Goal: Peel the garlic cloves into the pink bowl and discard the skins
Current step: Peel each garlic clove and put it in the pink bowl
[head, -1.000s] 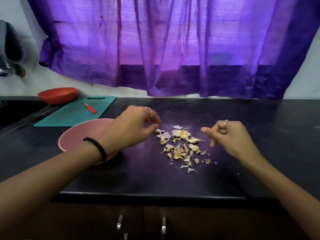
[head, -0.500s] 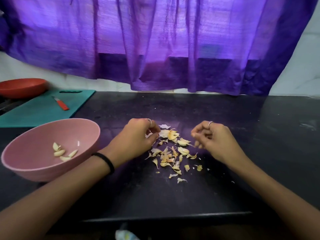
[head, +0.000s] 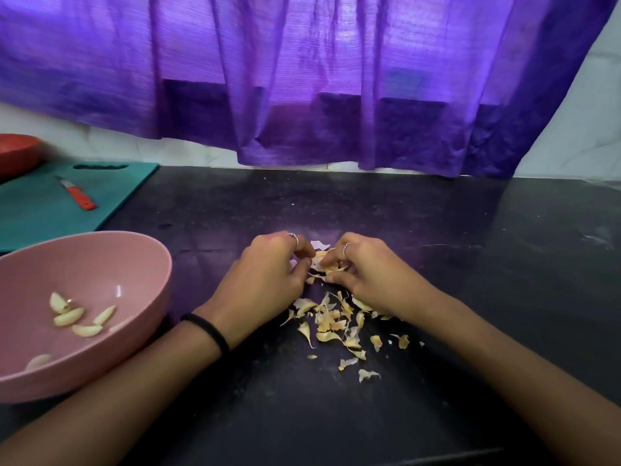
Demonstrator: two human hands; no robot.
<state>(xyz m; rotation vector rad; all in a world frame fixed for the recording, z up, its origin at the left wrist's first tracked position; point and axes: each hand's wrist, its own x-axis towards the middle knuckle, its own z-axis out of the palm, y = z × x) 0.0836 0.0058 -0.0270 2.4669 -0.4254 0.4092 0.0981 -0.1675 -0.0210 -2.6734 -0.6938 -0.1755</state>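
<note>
- Left hand (head: 265, 280) and right hand (head: 366, 277) are down on the counter with fingertips nearly meeting, both curled in on the far end of the garlic skins (head: 336, 324).
- Both sets of fingers are closed around loose skins, left from one side, right from the other. Looks like scooping the pile together, not peeling.
- Can't tell whether an unpeeled clove is hidden under the fingers; none shows.
- Rest of the skins lie scattered just behind the right hand and between the two wrists, trailing toward the counter's front edge.
- Pink bowl (head: 100, 368) sits to the outside of the left forearm, close by but not touching it. Several peeled cloves (head: 77, 319) lie on its bottom.
- My read: peeling is done or nearly so, cloves are in the bowl. What's left is the discard: gather the skins, carry them off. No bin in view.
- Small flakes near the front edge will likely need a second sweep.
- Black band (head: 208, 331) on the left wrist, a ring on each hand.
- Surface: dark, glossy counter (head: 470, 264), speckled.
- Further out past the bowl: teal cutting board (head: 40, 210) with a red-handled knife (head: 78, 198) on it, red bowl (head: 16, 153) at its far corner.
- Beyond the hands: purple curtain (head: 302, 79) hanging to counter level, pale wall behind.
</note>
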